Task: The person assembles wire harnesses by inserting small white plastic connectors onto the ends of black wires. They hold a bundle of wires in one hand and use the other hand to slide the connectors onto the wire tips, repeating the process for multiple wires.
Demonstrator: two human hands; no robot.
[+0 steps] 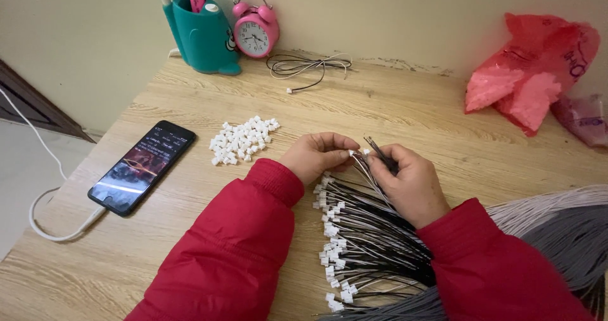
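At a pale wooden table [405, 115], a person in a red padded jacket pinches a small white plastic connector [352, 152] between the fingertips of the left hand [316, 156], while the right hand [410, 185] grips a thin bunch of black and white wires [380, 153] whose ends meet the connector. A fan of finished wires with white plugs [354, 245] lies under both wrists. A loose heap of white connectors [244, 139] sits just left of the hands, beside a smartphone [142, 166] on a white charging cable [47, 223]. A pink alarm clock [255, 28], teal pen holder [202, 39] and red plastic bag [532, 68] line the wall
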